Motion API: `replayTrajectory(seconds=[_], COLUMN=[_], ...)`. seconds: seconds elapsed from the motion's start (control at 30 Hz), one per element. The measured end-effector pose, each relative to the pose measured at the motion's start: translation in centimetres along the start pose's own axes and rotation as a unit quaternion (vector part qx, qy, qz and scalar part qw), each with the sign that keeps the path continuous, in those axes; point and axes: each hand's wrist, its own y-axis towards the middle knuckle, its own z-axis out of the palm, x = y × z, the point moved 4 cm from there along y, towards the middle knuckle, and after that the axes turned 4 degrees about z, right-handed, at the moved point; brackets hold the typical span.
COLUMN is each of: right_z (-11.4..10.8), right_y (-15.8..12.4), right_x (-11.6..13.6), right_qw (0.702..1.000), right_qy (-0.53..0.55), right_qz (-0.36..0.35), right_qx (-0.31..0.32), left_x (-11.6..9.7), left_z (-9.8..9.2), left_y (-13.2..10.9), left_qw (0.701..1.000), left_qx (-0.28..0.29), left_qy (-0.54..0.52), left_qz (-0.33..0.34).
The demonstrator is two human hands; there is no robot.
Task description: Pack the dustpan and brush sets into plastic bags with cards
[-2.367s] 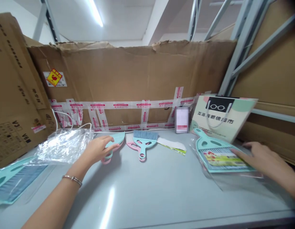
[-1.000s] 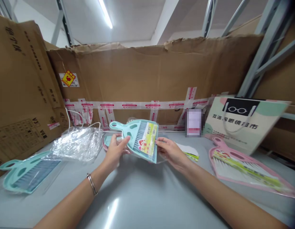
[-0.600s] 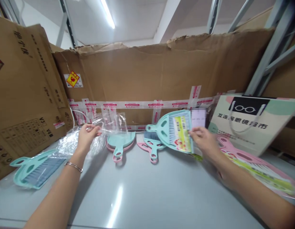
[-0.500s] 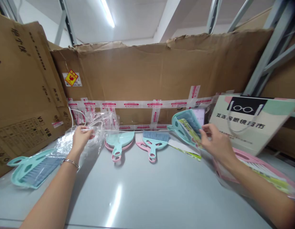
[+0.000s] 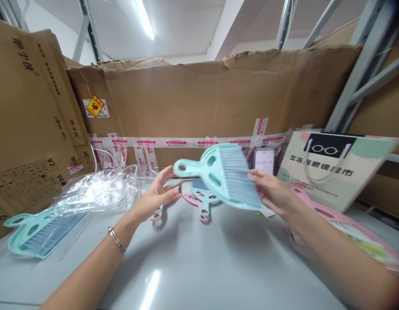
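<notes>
My right hand (image 5: 272, 189) grips a mint-green brush and dustpan set (image 5: 215, 174) by its wide bristle end, lifted above the table with the handle toward the left. Beside that handle is my left hand (image 5: 162, 191), fingers spread and nothing held. Behind and below the lifted set lies a green hand brush (image 5: 205, 198) over a pink one (image 5: 190, 196). A dustpan pair is mostly hidden behind my left hand; its pink handle (image 5: 156, 216) pokes out below.
Crumpled clear plastic bags (image 5: 96, 189) and another green brush set (image 5: 46, 234) lie at left. At right are a pink set (image 5: 341, 219), a paper bag (image 5: 331, 168) and a phone (image 5: 264, 162). A cardboard wall (image 5: 199, 99) stands behind the grey table (image 5: 199, 267).
My right hand has lifted and turned the green set, bringing it left toward the middle; the printed card no longer shows on it. My left hand has let go of the plastic and moved right.
</notes>
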Motion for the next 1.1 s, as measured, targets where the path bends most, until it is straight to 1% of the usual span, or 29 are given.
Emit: replayTrajectory(seconds=[0.03,0.07,0.1,0.13,0.17,0.2,0.23,0.27,0.3,0.33,0.37,0.43,0.47,0.5,0.53,0.57,0.63,0.67,0.7,0.73,0.77,0.8,0.87,0.93,0.97,1.0,1.03,1.07,1.1], right_z=[1.6,3.0,4.1,4.9,5.3,5.5,5.7,6.1,6.8,7.9,9.2,11.4,12.0,12.2,12.0,11.4,9.6,8.6,7.8,7.5,7.3,7.4,7.9,8.6,9.0,9.1,9.2,8.9,8.4], right_y=[-0.6,-1.2,-1.7,-1.9,-2.0,-2.0,-2.1,-2.4,-3.0,-3.6,-4.4,-5.5,-5.9,-6.0,-5.8,-5.3,-3.7,-2.7,-1.7,-0.6,0.4,1.4,2.8,3.6,3.7,3.8,3.8,3.8,3.8], right_x=[-0.8,-1.5,-2.0,-2.2,-2.0,-1.4,-0.5,0.7,1.8,2.7,3.3,3.9,4.2,4.7,5.4,6.1,7.4,7.5,7.3,6.5,5.2,3.6,0.0,-3.2,-4.3,-5.1,-5.5,-5.6,-5.3], right_qw=[0.997,0.991,0.984,0.984,0.989,0.995,0.995,0.982,0.955,0.918,0.879,0.81,0.787,0.776,0.775,0.78,0.791,0.788,0.774,0.755,0.732,0.706,0.651,0.605,0.591,0.587,0.592,0.607,0.628], right_qy=[0.019,0.028,0.027,0.013,-0.009,-0.041,-0.084,-0.137,-0.199,-0.266,-0.332,-0.433,-0.462,-0.477,-0.479,-0.472,-0.456,-0.458,-0.473,-0.497,-0.529,-0.569,-0.646,-0.69,-0.7,-0.702,-0.699,-0.69,-0.676], right_qz=[0.046,0.086,0.119,0.122,0.098,0.045,-0.033,-0.128,-0.221,-0.293,-0.336,-0.357,-0.353,-0.351,-0.357,-0.368,-0.397,-0.409,-0.42,-0.426,-0.424,-0.411,-0.372,-0.346,-0.338,-0.33,-0.321,-0.312,-0.305], right_qx=[0.055,0.098,0.126,0.132,0.115,0.078,0.035,0.001,-0.007,0.017,0.066,0.172,0.203,0.215,0.207,0.181,0.092,0.049,0.027,0.035,0.062,0.092,0.144,0.195,0.217,0.233,0.241,0.242,0.235], left_x=[-0.1,-0.3,-0.5,-0.7,-0.9,-1.1,-1.4,-1.8,-2.3,-2.8,-3.2,-4.0,-4.2,-4.5,-4.7,-4.9,-5.2,-5.2,-5.1,-4.9,-4.4,-3.8,-1.8,0.3,1.3,2.0,2.6,2.9,3.0], left_z=[0.8,1.3,1.4,1.2,1.0,0.7,0.5,0.3,0.4,0.6,1.0,1.7,1.9,1.9,1.5,0.6,-1.8,-3.1,-4.2,-4.9,-5.3,-5.5,-5.0,-4.4,-4.2,-4.0,-4.0,-4.0,-4.1], left_y=[-0.3,-0.7,-1.0,-1.2,-1.3,-1.3,-1.4,-1.4,-1.4,-1.5,-1.6,-1.8,-1.9,-2.0,-2.0,-2.1,-2.1,-2.2,-2.2,-2.0,-1.7,-1.4,-0.5,-0.1,-0.1,-0.1,-0.2,-0.3,-0.4], left_qw=[0.999,0.996,0.994,0.993,0.992,0.991,0.99,0.988,0.985,0.981,0.977,0.972,0.97,0.967,0.963,0.957,0.934,0.915,0.894,0.876,0.866,0.863,0.869,0.856,0.845,0.836,0.83,0.827,0.826], left_qx=[0.014,0.013,0.001,-0.015,-0.033,-0.051,-0.067,-0.081,-0.09,-0.092,-0.088,-0.062,-0.046,-0.039,-0.05,-0.082,-0.191,-0.247,-0.286,-0.304,-0.294,-0.265,-0.156,-0.051,-0.01,0.024,0.054,0.077,0.09], left_qy=[-0.049,-0.081,-0.097,-0.101,-0.095,-0.077,-0.051,-0.018,0.016,0.048,0.077,0.121,0.141,0.157,0.17,0.178,0.194,0.211,0.237,0.27,0.307,0.342,0.421,0.496,0.525,0.544,0.553,0.556,0.556], left_qz=[0.007,0.023,0.042,0.06,0.077,0.094,0.112,0.13,0.147,0.164,0.178,0.192,0.195,0.199,0.204,0.212,0.232,0.24,0.25,0.261,0.263,0.259,0.207,0.135,0.102,0.073,0.049,0.031,0.021])
